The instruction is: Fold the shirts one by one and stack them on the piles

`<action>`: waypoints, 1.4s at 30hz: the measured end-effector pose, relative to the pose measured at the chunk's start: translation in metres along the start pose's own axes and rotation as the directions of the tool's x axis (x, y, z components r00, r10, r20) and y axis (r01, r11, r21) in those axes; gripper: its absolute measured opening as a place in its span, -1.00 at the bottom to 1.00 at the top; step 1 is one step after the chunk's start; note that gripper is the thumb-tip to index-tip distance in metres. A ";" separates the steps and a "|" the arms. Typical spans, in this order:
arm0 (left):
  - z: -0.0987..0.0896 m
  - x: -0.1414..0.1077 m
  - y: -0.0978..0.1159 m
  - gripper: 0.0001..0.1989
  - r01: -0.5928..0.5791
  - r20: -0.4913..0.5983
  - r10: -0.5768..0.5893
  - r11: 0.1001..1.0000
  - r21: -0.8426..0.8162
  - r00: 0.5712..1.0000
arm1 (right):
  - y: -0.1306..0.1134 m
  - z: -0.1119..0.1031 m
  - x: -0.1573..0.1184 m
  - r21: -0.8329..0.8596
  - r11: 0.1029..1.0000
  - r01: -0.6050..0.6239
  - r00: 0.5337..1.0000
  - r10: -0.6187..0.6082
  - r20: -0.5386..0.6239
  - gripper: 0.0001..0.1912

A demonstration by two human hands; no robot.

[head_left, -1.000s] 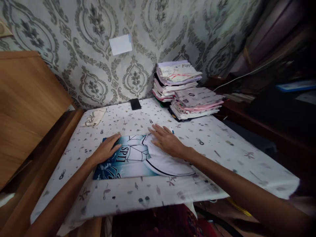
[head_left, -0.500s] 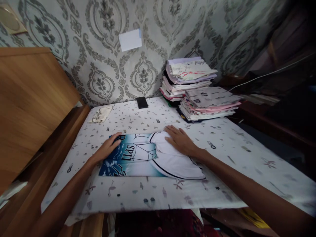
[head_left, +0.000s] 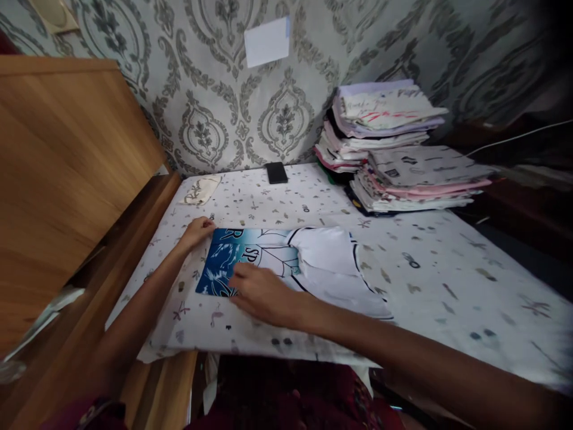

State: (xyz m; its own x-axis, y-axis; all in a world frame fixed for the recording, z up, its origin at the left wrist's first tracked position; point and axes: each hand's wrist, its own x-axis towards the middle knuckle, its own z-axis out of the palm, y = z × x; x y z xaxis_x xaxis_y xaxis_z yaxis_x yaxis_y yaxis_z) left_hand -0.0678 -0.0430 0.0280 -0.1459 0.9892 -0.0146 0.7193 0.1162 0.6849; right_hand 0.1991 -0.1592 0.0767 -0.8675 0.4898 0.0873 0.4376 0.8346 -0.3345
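A folded T-shirt (head_left: 326, 251) lies flat on the patterned cloth. Its left part is blue with printed letters and its right part is white with dark trim. At the shirt's far left corner, my left hand (head_left: 198, 232) is closed, with its fingertips pinching the edge. My right hand (head_left: 262, 292) reaches across the shirt's near side, fingers curled and closed on the fabric by the near left part. It covers some of the print, and its fingertips are slightly blurred.
Two piles of folded clothes, a taller stack (head_left: 380, 122) and a lower stack (head_left: 421, 179), stand at the back right. A black phone-like object (head_left: 276, 173) and a small cream cloth (head_left: 201, 190) lie near the wall. A wooden cabinet (head_left: 67, 137) borders the left side.
My right hand has gone from lying flat on the white part to curling at the near left part. My left hand has closed at the far left corner. The view has shifted.
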 end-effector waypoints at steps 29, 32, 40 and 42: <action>0.054 -0.017 0.139 -0.85 -0.133 0.291 0.185 0.973 -0.191 0.939 | 0.007 0.042 -0.052 0.957 -0.275 -0.092 0.725 0.641 0.254 -0.73; 0.087 -0.024 0.151 -0.85 -0.105 0.381 0.151 0.985 -0.140 0.912 | 0.008 0.045 -0.065 0.924 -0.363 -0.120 0.714 0.615 0.335 -0.71; 0.102 -0.023 0.137 -0.89 -0.019 0.423 0.139 0.961 -0.276 0.896 | 0.010 0.039 -0.069 0.901 -0.407 -0.150 0.689 0.610 0.391 -0.76; 0.095 -0.020 0.130 -0.90 -0.113 0.395 0.216 0.957 -0.268 0.893 | 0.010 0.039 -0.068 0.898 -0.416 -0.143 0.685 0.613 0.393 -0.74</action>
State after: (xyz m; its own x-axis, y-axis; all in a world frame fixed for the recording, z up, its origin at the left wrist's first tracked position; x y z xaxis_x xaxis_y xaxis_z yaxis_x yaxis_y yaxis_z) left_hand 0.0929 -0.0388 0.0481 0.2933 0.9437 -0.1528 0.5223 -0.0243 0.8524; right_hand 0.2534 -0.1939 0.0312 -0.4192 0.7481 -0.5143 -0.2709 -0.6438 -0.7157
